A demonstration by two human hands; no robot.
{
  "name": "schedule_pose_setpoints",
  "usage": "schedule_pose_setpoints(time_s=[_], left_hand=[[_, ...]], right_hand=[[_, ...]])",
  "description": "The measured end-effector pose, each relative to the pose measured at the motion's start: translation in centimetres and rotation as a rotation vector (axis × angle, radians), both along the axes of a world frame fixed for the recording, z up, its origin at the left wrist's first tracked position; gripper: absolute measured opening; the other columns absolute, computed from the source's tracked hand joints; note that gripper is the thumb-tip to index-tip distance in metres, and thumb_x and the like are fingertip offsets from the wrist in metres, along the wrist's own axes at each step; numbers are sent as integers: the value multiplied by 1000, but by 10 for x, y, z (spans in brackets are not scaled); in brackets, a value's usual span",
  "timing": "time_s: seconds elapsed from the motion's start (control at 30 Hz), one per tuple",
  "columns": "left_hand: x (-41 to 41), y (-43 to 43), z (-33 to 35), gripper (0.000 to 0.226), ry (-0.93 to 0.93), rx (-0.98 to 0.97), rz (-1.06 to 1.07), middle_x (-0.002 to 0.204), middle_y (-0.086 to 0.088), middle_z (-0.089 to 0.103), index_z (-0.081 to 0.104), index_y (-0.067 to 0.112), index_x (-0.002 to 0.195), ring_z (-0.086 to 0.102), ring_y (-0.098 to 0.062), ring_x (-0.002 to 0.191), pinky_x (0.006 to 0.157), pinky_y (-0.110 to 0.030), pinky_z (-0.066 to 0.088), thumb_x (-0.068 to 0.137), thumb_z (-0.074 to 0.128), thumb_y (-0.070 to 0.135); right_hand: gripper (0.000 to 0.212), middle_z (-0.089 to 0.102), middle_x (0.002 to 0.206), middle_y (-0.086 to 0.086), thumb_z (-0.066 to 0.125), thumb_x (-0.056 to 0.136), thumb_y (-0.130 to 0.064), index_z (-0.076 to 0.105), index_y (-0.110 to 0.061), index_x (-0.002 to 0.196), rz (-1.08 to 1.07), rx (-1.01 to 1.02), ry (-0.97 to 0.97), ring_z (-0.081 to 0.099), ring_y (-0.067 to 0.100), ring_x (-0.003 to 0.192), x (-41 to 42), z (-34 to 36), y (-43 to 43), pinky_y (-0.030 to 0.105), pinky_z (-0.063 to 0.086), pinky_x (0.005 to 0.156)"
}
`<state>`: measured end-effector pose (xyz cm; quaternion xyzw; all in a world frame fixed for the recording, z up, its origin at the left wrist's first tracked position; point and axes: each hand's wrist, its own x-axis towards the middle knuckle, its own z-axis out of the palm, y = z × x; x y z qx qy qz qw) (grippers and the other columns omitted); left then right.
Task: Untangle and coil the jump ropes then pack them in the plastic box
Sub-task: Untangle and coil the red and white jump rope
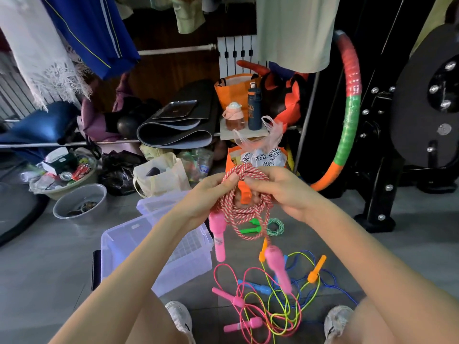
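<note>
Rope-coiling snapshot: the red-and-white rope [236,214] is being held up in a loose coil over the floor [49,269], between both hands. The top of the coil is being pinched by the left hand [206,197], thumb pressed down over the strands, while the right side of the loops is being gripped by the right hand [280,192] with its fingers curled round them, so neither hand is anywhere near open. One pink handle [218,235] of that rope is being dangled just under the left hand, and the other pink handle [278,271] is being dangled lower down on a loose strand, looking pretty blurry. The plastic box [129,247] is being parked on the floor to the left of the hands, lid off, and it's being partly covered by the left forearm, so what's inside can't really be told. What looks like its lid [159,202] is being laid flat just behind it. Right below the coil, a green rope [281,224] with green handles is being left on the floor, wound up small. Closer in, between the shoes [178,316], a tangle of thin ropes [262,288] in pink, yellow-green and blue, with pink, blue and orange handles, is being left in a heap on the floor just to the right of the box.
</note>
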<state>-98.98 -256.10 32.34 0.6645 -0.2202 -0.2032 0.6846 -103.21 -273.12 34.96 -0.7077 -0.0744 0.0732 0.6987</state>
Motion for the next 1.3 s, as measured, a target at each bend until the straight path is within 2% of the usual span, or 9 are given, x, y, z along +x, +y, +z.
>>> schedule_pose_setpoints(time_s=[0.17,0.4,0.53,0.67,0.77,0.9,1.0,1.1,1.3], left_hand=[[-5,4,-21,45,140,-1,-134,111,-1,68,61,15,112,62,-15,105,86,-25,50,92,38,48],[-5,19,-39,25,61,148,-288,85,-1,66,61,10,92,62,-15,84,86,-30,45,69,69,16],[-5,32,-52,46,337,81,-358,92,-14,65,51,3,111,65,-27,86,82,-39,51,68,63,-4],[-5,41,-52,74,596,-92,-311,79,-18,59,50,1,118,57,-24,64,59,-30,49,53,85,10],[4,43,-42,76,739,-315,-147,83,-13,58,53,-4,113,53,-20,69,66,-28,43,48,87,16],[4,38,-19,79,629,-361,-72,99,-10,68,56,0,117,63,-16,76,61,-24,51,49,89,22],[-3,23,-4,49,422,-328,69,92,-2,72,57,6,109,64,-10,70,58,-21,52,66,79,13],[-8,9,4,30,211,-228,219,77,3,72,52,13,103,66,-9,69,65,-27,52,77,61,1],[8,7,18,57,131,-197,340,85,-6,63,43,16,129,64,-6,63,62,-23,56,80,62,-8]], right_hand=[[21,49,58,3,56,90,-11,56,-12,69,-94,-34,9,47,6,44,3,13,-11,15,40,46],[22,44,58,5,57,89,-3,52,-7,68,-147,-129,-25,40,4,40,4,25,-27,22,36,51],[26,48,50,-1,59,88,-4,54,-10,63,-191,-203,-14,42,4,39,7,25,-38,22,38,51],[22,51,51,-1,59,87,-4,57,-11,67,-234,-371,-36,45,1,39,9,17,-47,21,39,50],[18,52,56,2,59,88,-5,58,-10,71,-235,-400,21,47,3,41,10,5,-48,17,40,45],[15,58,59,-1,50,92,1,58,-6,82,-123,-165,228,53,5,46,13,-3,-46,16,44,47],[24,59,62,3,40,92,6,56,-6,80,-57,109,336,56,10,49,15,-8,-44,23,48,52],[17,54,64,6,40,93,5,54,-2,84,-60,80,371,52,11,46,19,-17,-35,24,45,50],[23,49,69,10,43,93,4,50,10,113,-41,-12,377,52,13,49,24,-28,-20,23,46,49]])
